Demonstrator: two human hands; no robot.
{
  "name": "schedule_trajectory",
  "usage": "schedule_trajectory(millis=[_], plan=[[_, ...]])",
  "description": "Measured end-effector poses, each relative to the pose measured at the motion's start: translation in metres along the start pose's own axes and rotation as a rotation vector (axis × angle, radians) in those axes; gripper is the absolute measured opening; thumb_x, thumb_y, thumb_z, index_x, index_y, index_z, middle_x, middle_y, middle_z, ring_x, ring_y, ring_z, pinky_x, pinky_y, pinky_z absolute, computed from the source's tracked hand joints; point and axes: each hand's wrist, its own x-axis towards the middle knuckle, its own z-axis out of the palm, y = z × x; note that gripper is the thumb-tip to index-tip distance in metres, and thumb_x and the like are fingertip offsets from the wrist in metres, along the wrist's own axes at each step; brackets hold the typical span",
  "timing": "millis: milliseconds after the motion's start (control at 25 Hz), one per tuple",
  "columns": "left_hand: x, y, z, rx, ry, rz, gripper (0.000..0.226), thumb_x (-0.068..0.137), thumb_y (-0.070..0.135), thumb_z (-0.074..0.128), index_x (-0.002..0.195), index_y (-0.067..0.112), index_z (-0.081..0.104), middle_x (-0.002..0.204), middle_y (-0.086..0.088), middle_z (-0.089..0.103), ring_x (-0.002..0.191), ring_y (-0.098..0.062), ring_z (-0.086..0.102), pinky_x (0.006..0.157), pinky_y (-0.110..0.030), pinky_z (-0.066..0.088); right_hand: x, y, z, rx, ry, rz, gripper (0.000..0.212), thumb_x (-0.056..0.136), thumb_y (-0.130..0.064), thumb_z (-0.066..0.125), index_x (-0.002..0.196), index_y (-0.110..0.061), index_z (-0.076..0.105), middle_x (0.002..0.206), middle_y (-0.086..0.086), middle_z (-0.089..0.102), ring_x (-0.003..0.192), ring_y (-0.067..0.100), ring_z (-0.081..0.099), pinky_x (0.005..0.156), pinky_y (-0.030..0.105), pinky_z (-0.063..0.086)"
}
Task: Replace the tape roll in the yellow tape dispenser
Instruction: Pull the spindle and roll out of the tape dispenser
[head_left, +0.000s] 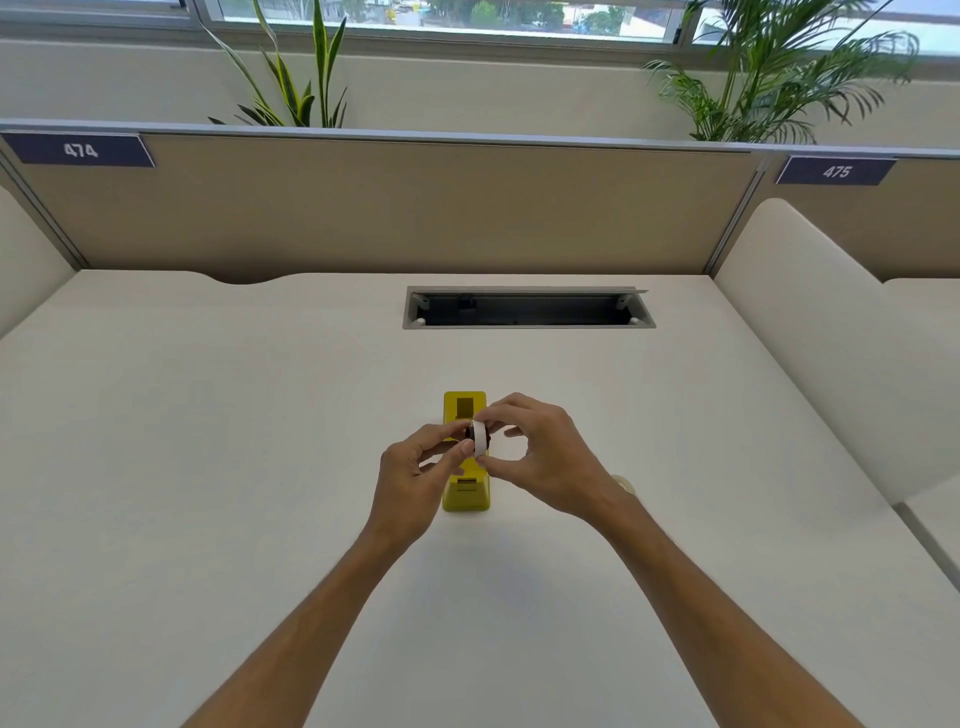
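The yellow tape dispenser (466, 491) stands on the white desk (208, 467), lengthwise away from me, its roll bay showing at the far end. Just above it, a white tape roll (480, 439) with a dark hub in its centre is pinched between both hands. My right hand (540, 452) grips the roll by its rim with thumb and fingers. Fingertips of my left hand (421, 467) press on the dark hub from the left. A second, pale roll (623, 483) lies on the desk, mostly hidden behind my right wrist.
An open cable tray slot (527, 308) is cut into the desk farther back. A beige partition (389, 208) closes the far edge, with plants behind it. White curved dividers (831, 338) stand at the right and left sides.
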Motion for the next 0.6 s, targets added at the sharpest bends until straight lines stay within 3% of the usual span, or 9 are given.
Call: schedule_trajectory(millis=[200, 280, 480, 600], plan=[[0.0, -0.001, 0.001, 0.014, -0.01, -0.02, 0.026, 0.09, 0.007, 0.062, 0.115, 0.013, 0.069, 0.106, -0.002, 0.072, 0.098, -0.017, 0.07, 0.072, -0.026, 0.057, -0.001, 0.002, 0.001, -0.067, 0.006, 0.024, 0.038, 0.078, -0.037, 0.076, 0.112, -0.026, 0.066, 0.12, -0.011, 0.062, 0.098, 0.008, 0.062, 0.084, 0.035, 0.055], [0.001, -0.002, 0.0, -0.001, 0.008, -0.031, 0.026, 0.092, 0.006, 0.06, 0.116, 0.01, 0.068, 0.106, -0.004, 0.073, 0.096, -0.019, 0.07, 0.072, -0.026, 0.058, -0.003, 0.005, 0.0, -0.05, 0.0, 0.059, 0.04, 0.078, -0.038, 0.075, 0.114, -0.028, 0.062, 0.116, -0.009, 0.067, 0.097, 0.009, 0.064, 0.084, 0.037, 0.055], [0.003, -0.001, -0.004, 0.026, 0.042, -0.033, 0.027, 0.095, 0.008, 0.054, 0.12, 0.007, 0.065, 0.108, -0.008, 0.072, 0.094, -0.017, 0.071, 0.073, -0.026, 0.059, -0.008, 0.023, 0.001, 0.059, 0.071, 0.119, 0.039, 0.079, -0.04, 0.073, 0.116, -0.031, 0.062, 0.11, -0.017, 0.065, 0.098, -0.001, 0.061, 0.081, 0.021, 0.053], [0.002, -0.001, -0.005, 0.046, 0.055, -0.035, 0.026, 0.095, 0.009, 0.055, 0.118, 0.01, 0.066, 0.107, -0.006, 0.072, 0.093, -0.013, 0.071, 0.07, -0.023, 0.058, -0.017, 0.045, 0.006, 0.019, 0.092, 0.241, 0.037, 0.082, -0.044, 0.07, 0.117, -0.032, 0.064, 0.106, -0.016, 0.057, 0.096, 0.004, 0.057, 0.081, 0.022, 0.05]])
